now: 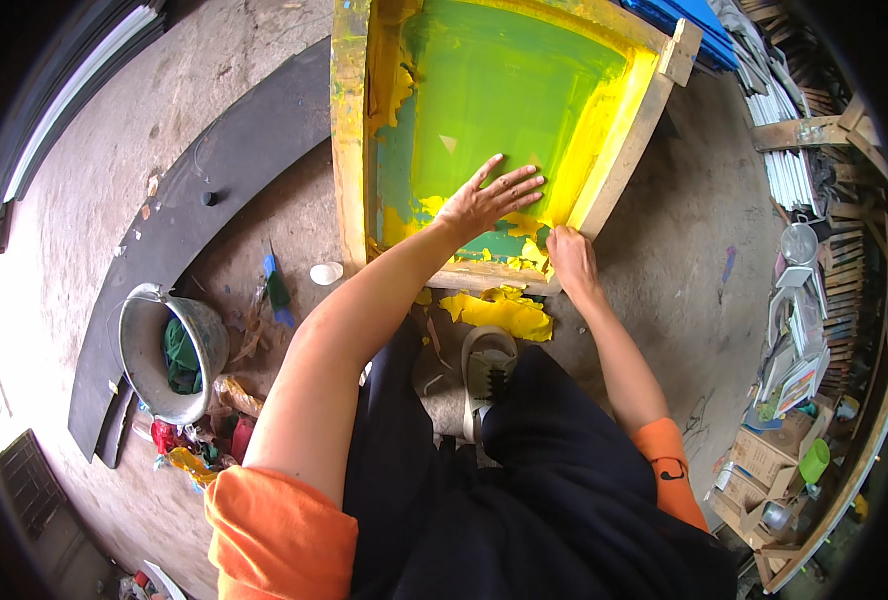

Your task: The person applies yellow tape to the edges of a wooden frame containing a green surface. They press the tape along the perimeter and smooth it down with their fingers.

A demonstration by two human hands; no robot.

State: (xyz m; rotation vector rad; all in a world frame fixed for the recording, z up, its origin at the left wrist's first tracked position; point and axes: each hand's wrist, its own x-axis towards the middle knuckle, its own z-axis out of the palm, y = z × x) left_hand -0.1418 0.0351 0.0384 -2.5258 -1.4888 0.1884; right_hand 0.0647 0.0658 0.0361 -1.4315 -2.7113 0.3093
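A wooden screen-printing frame [604, 170] with green mesh [504, 95] leans in front of me. Yellow coating lines its inner edges and is ragged and loose along the bottom. My left hand [484, 203] lies on the lower mesh, fingers spread, holding nothing. At the bottom right corner my right hand [572, 262] is closed, its fingertips pinched at the edge of the yellow film [532, 255]; the fingers partly hide what is between them. Below the frame, a crumpled sheet of peeled yellow film [504, 314] lies on the floor, near my shoe [489, 375].
To the left stand a metal bucket [209, 345] with dark green cloth inside and a white cup [326, 273]. A curved black strip [179, 215] lies on the floor beyond them. Colourful scraps [204, 460] are heaped below the bucket. Cluttered wooden shelving [844, 290] and cardboard boxes [769, 445] line the right.
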